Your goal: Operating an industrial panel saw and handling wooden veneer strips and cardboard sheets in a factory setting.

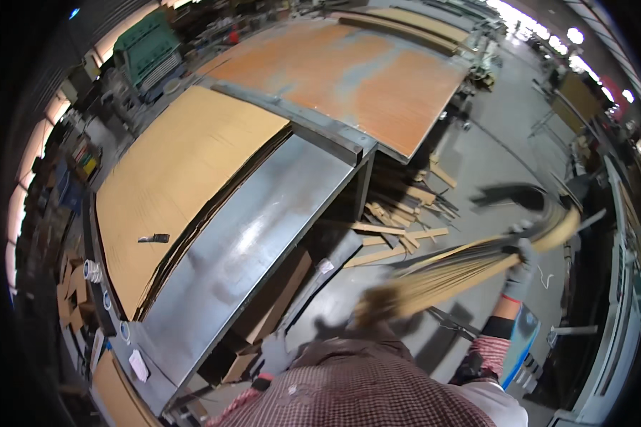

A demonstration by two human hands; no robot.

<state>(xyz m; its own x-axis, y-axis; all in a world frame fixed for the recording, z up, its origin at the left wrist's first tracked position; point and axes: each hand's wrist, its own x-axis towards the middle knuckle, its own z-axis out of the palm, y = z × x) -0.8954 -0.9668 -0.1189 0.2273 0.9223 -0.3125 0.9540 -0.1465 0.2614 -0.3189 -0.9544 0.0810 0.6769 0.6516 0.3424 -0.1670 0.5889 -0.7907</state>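
Observation:
Beside my right leg, my gloved right hand (523,265) is closed around a bundle of long thin strips (452,286), tan and dark. The strips fan out toward my body at one end, while the far end bends and is smeared by motion. My left hand (275,354), in a grey glove, hangs low by the near edge of the metal table (256,228). Its fingers look loosely extended, with nothing seen in them. On that table lies a stack of large tan sheets (185,178) with dark layers along the edge. A small dark-bladed tool (154,238) rests on the top sheet.
An orange-topped table (349,78) adjoins the metal one at the back, bearing long boards (399,32). Scrap strips (406,213) litter the floor beneath and beside it. Cardboard (281,299) stands under the near table. Metal frames (612,299) line the right side.

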